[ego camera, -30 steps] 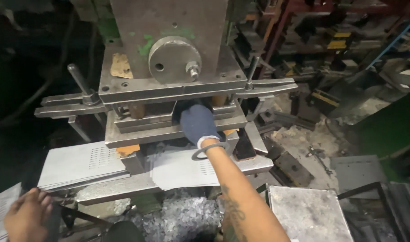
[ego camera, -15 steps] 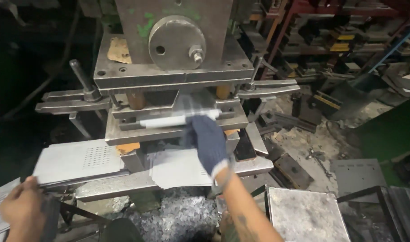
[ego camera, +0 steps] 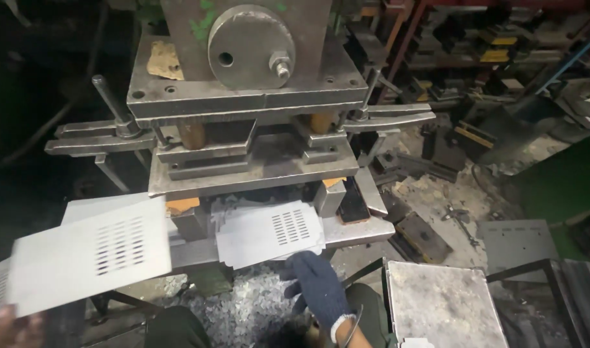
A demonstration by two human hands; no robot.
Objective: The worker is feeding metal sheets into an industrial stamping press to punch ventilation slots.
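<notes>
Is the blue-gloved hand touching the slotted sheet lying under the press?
Cannot tell: in the head view the gloved right hand reaches the slotted sheet's near edge, but neither contact nor gap is plain.

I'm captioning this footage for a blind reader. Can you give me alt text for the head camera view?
A person's bare left hand lifts a slotted grey metal sheet beside a heavy steel press, while their blue-gloved right hand sits just below a stack of slotted sheets on the press bed. Metal scraps lie underneath.
</notes>
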